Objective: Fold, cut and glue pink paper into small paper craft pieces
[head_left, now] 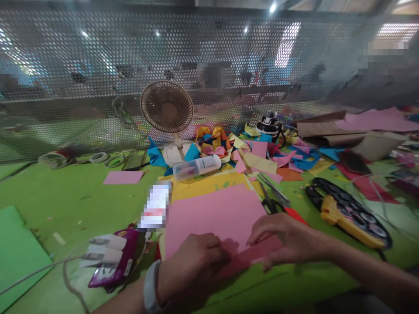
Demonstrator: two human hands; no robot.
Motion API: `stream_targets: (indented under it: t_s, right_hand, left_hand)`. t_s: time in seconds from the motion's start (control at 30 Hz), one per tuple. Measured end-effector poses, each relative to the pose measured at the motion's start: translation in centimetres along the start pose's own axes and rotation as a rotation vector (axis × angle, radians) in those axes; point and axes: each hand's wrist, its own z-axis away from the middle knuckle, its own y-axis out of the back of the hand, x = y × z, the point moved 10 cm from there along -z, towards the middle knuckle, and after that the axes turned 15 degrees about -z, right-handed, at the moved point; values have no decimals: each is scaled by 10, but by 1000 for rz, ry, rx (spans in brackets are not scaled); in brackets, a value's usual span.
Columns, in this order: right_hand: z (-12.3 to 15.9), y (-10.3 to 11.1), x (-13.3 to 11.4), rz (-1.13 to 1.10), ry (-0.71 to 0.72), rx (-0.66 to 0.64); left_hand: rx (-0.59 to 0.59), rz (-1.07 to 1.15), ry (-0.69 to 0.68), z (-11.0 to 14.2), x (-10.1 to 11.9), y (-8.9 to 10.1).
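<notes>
A pink sheet of paper [209,213] lies in front of me on top of yellow paper [183,188]. Its near edge is turned up into a darker pink strip [257,254]. My left hand [199,257], with a pale band on the wrist, is closed with curled fingers at the strip's left part; its fingertips are partly hidden. On the strip's right part, my right hand [288,240] holds the paper between thumb and fingers. Black-handled scissors [273,205] rest just beyond my right hand, beside the sheet's right edge.
A phone [155,207] and a purple power strip [116,261] with plugs and cables lie left. Behind are a small fan [168,109], a clear-capped bottle [197,167] and heaped paper scraps [262,161]. A black-and-yellow device [350,213] lies right. Perforated metal screen [209,52] stands behind.
</notes>
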Motion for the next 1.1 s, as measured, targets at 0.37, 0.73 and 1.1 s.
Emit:
stream_targets:
  t_s: [0.37, 0.73, 1.1]
  right_hand:
    - [2, 25, 72, -114, -220, 5]
    - [-36, 27, 70, 89, -250, 196]
    - [-57, 13, 41, 542, -34, 266]
  left_hand:
    - [58, 194, 119, 26, -10, -6]
    - [256, 342, 526, 44, -67, 7]
    - [-111, -132, -29, 16, 12, -28]
